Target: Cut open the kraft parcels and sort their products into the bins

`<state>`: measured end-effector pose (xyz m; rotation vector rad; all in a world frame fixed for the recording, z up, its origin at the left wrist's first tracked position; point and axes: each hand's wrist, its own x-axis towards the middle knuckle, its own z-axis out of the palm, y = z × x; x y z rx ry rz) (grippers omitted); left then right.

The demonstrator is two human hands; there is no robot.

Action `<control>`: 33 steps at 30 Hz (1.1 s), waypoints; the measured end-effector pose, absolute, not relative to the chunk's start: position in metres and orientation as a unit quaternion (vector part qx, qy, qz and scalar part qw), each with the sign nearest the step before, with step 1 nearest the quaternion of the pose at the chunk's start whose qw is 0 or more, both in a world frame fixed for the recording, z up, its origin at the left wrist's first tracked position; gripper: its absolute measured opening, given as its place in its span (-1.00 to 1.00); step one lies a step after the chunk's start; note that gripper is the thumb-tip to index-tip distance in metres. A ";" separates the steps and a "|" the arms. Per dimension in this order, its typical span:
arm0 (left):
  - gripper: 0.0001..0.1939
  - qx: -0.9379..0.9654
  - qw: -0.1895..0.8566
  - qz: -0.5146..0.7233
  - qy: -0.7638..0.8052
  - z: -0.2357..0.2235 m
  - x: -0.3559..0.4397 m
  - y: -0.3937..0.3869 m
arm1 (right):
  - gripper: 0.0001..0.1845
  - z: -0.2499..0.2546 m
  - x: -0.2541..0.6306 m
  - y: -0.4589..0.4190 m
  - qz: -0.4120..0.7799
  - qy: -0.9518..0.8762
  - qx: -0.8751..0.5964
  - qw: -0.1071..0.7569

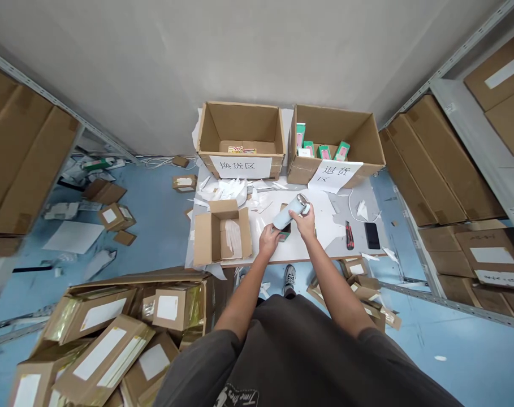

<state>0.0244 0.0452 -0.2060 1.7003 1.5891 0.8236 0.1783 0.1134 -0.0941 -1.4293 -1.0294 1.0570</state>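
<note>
Hands (268, 242) (305, 223) hold pale-blue flask (287, 215), green box (284, 236); signs (240, 167) (335, 175) read 换货区, 退货区

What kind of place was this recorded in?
Probably a returns-handling corner of a warehouse: paper signs in Chinese on two open boxes mark exchange and returns areas, labelled parcels are heaped nearby, and large cartons stand along both sides.

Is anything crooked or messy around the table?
Yes. The paper sign on the right-hand carton hangs slanted, while the other carton's sign is straighter. Torn white paper lies strewn on the table, and a loose sheet lies on the floor. The bottle shows no visible damage.
</note>
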 end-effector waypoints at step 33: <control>-0.35 0.786 0.301 0.155 0.518 -0.109 0.021 0.097 | -0.28 -0.207 0.219 0.064 0.383 -0.650 -0.524 0.395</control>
